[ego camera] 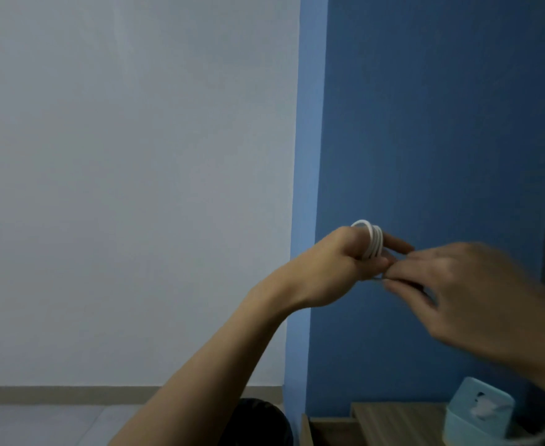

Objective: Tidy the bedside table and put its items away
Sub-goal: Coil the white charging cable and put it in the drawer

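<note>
Up in front of the blue wall point(425, 123), both hands meet in mid-air, well above the table point(393, 416). The left hand point(338, 265) is raised with its forearm running up from the lower edge of the view, and a white cable point(374, 239) is wound in several tight loops round its fingers point(396, 244), with the thumb pressed against the loops from below. The right hand point(457, 284) comes in from the right, smeared by motion; its fingertips touch the left thumb just beneath the coil, but whether they pinch the cable's loose end I cannot tell. Low at the right, a pale blue tissue box point(477, 413) stands on the wooden table, a white tissue showing at its slot. A black rounded object point(258, 420) sits left of the table, below the left forearm. A pale grey wall point(136, 156) fills the left side.
</note>
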Motion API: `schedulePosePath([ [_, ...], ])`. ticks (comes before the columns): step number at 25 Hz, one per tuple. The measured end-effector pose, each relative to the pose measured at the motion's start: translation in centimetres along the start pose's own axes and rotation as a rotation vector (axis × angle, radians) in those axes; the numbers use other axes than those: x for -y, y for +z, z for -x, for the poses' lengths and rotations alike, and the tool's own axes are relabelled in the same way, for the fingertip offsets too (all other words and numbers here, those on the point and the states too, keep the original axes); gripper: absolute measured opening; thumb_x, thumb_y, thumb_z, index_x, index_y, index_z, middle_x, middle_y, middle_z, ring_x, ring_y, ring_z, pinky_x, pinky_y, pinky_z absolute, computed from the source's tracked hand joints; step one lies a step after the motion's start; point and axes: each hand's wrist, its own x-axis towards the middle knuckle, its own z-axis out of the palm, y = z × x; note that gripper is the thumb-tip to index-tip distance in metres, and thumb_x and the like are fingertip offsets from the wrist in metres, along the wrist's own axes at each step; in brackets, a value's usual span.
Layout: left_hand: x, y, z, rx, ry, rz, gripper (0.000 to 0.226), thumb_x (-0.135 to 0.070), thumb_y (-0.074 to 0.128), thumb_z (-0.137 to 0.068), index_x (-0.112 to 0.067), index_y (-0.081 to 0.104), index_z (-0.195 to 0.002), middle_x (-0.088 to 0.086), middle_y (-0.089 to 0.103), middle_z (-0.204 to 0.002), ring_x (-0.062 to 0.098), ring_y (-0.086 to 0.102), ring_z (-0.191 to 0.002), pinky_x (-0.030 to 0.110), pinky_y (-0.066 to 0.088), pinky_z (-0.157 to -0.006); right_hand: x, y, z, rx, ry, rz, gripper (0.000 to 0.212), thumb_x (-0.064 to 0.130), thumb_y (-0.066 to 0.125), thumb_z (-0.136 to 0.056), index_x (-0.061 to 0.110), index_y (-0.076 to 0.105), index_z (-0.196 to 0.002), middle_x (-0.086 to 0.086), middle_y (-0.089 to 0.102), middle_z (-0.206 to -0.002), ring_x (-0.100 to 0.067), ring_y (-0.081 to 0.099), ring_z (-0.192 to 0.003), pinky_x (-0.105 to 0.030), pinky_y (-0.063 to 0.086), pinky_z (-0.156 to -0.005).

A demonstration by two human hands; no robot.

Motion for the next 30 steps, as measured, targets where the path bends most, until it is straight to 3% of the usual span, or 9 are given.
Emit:
schedulePosePath([
  [4,-0.1,-0.4,0.4,0.097,0.037,0.016,0.021,0.002,0.036,-0.095,0.006,0.056,-0.101,0.026,0.065,-0.088,0.028,0.065,-0.075,0.02,0.05,-0.078,-0.8,-1.3,0.0,-0.147,-0.202,0.077,0.025,0.033,0.052,-0.082,0.024,0.067,-0.064,0.005,0.057,-0.053,-0.02,0.054,-0.042,-0.027,0.039,-0.039],
  [8,-0.6,-0.7,0.9,0.257,0.075,0.068,0.028,0.007,0.031,-0.097,-0.008,0.054,-0.089,0.041,0.063,-0.094,0.017,0.061,-0.058,0.013,0.047,-0.06,-1.4,-1.2,-0.4,-0.276,-0.291,0.047,0.024,0.027,0.06,-0.085,0.011,0.07,-0.07,-0.003,0.059,-0.056,-0.022,0.051,-0.046,-0.03,0.043,-0.042],
  [10,-0.4,-0.7,1.0,0.309,0.054,0.191,0.022,0.004,0.034,-0.097,-0.002,0.054,-0.101,0.04,0.062,-0.098,0.01,0.063,-0.057,0.016,0.051,-0.068,-1.8,-1.1,-0.8,-0.322,-0.297,-0.036,0.023,0.023,0.058,-0.086,0.01,0.071,-0.072,-0.002,0.06,-0.058,-0.02,0.053,-0.05,-0.033,0.044,-0.046],
  [14,-0.4,0.5,1.6,0.454,0.07,0.496,0.028,0.007,0.031,-0.093,0.002,0.052,-0.11,0.04,0.053,-0.111,0.011,0.069,-0.07,0.024,0.052,-0.083,-2.5,-0.4,-1.5,-0.403,-0.053,-0.354,0.023,0.029,0.059,-0.079,0.012,0.071,-0.072,0.0,0.067,-0.061,-0.011,0.058,-0.063,-0.013,0.042,-0.058],
  [18,-0.7,1.9,1.6,0.353,0.05,0.752,0.035,0.007,0.031,-0.091,0.003,0.056,-0.115,0.026,0.063,-0.119,0.019,0.069,-0.091,0.029,0.049,-0.097,-1.7,1.3,-1.1,-0.296,0.253,-0.999,0.018,0.038,0.06,-0.064,0.025,0.072,-0.064,0.0,0.071,-0.067,-0.006,0.067,-0.063,-0.01,0.049,-0.059],
  [20,-0.7,2.2,1.4,0.283,0.089,0.784,0.041,0.007,0.028,-0.093,0.013,0.04,-0.131,0.026,0.044,-0.135,0.016,0.067,-0.102,0.03,0.045,-0.101,-0.7,2.1,-0.8,-0.21,0.263,-1.163,0.012,0.025,0.063,-0.062,0.024,0.074,-0.057,0.017,0.071,-0.062,0.007,0.066,-0.066,-0.007,0.049,-0.062],
  [23,-1.1,2.2,1.1,0.177,0.114,0.827,0.044,0.006,0.027,-0.095,0.011,0.029,-0.139,0.017,0.035,-0.143,0.022,0.048,-0.124,0.031,0.041,-0.105,0.1,3.5,-0.6,-0.168,0.439,-1.119,0.055,-0.007,0.058,-0.079,0.035,0.068,-0.045,0.023,0.063,-0.047,0.005,0.058,-0.046,-0.019,0.046,-0.051],
  [27,-0.8,1.6,0.8,0.019,0.082,0.68,0.041,0.005,0.033,-0.096,0.005,0.039,-0.136,0.01,0.045,-0.14,0.016,0.05,-0.128,0.025,0.042,-0.104,1.1,3.3,0.4,-0.016,0.505,-1.139,0.035,0.005,0.054,-0.089,0.015,0.066,-0.058,-0.006,0.052,-0.042,-0.006,0.034,-0.029,-0.015,0.027,-0.032],
  [30,-0.3,0.7,0.8,-0.073,0.09,0.446,0.039,0.005,0.038,-0.095,-0.001,0.047,-0.132,0.004,0.052,-0.136,0.009,0.051,-0.124,0.026,0.037,-0.108,1.8,2.2,1.6,0.113,0.518,-1.27,0.02,0.017,0.056,-0.084,0.027,0.073,-0.081,-0.005,0.053,-0.047,-0.007,0.03,-0.031,-0.015,0.025,-0.032],
])
